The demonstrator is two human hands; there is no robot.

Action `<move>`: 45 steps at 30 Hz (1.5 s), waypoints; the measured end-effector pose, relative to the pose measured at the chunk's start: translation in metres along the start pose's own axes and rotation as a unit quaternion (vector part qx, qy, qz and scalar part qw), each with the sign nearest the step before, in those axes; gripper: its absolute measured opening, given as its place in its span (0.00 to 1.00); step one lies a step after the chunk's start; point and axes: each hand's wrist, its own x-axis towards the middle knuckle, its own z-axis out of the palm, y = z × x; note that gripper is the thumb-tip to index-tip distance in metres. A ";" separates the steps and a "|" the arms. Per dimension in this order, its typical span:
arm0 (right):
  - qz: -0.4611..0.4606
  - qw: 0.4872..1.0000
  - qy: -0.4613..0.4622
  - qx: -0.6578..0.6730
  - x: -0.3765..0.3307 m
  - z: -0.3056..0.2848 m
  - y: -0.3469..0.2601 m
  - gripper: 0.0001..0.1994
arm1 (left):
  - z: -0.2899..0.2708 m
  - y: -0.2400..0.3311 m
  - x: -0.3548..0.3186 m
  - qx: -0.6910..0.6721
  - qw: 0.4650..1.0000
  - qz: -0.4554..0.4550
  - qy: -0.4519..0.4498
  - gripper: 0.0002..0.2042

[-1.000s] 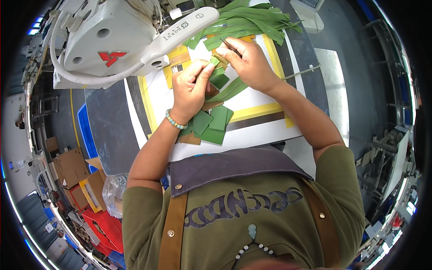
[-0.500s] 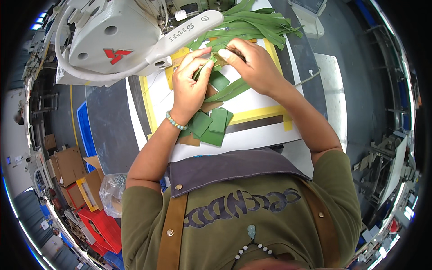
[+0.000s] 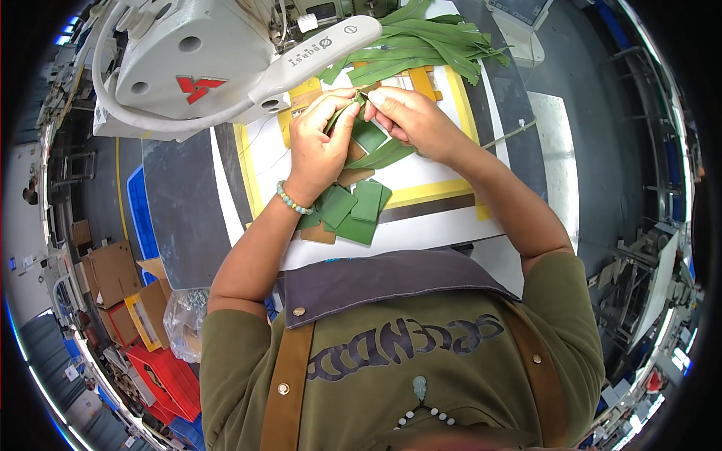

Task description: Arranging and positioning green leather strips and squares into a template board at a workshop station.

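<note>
My left hand (image 3: 317,139), with a beaded bracelet at the wrist, pinches a folded or narrow end of a green strip (image 3: 359,98) between thumb and fingers. Meeting it from the other side, my right hand (image 3: 417,122) has its thumb and forefinger closed at the same end. Fingers hide most of the held part, so its exact shape is unclear. Below the right hand lies a loose length of green strip (image 3: 385,155); I cannot tell whether it joins the held end. Flat green rectangular pieces (image 3: 353,229) overlap near my left wrist, with a brown piece (image 3: 318,234) beside them.
A large white sewing machine (image 3: 173,75) stands over the table's far left. Many long green strips (image 3: 429,46) are heaped at the back. Yellow tape (image 3: 429,193) borders the white work sheet (image 3: 444,169). A blue bin (image 3: 143,218) and cardboard boxes (image 3: 113,272) sit at left.
My right hand has turned and dropped slightly, its fingers curling in beside the left fingertips. The strip section that lay behind the fingertips no longer shows there. My left hand has barely shifted.
</note>
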 end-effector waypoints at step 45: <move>-0.291 0.895 0.228 -0.248 0.008 -0.011 -0.001 0.08 | 0.000 0.005 -0.011 -0.131 0.977 -0.141 -0.089 0.10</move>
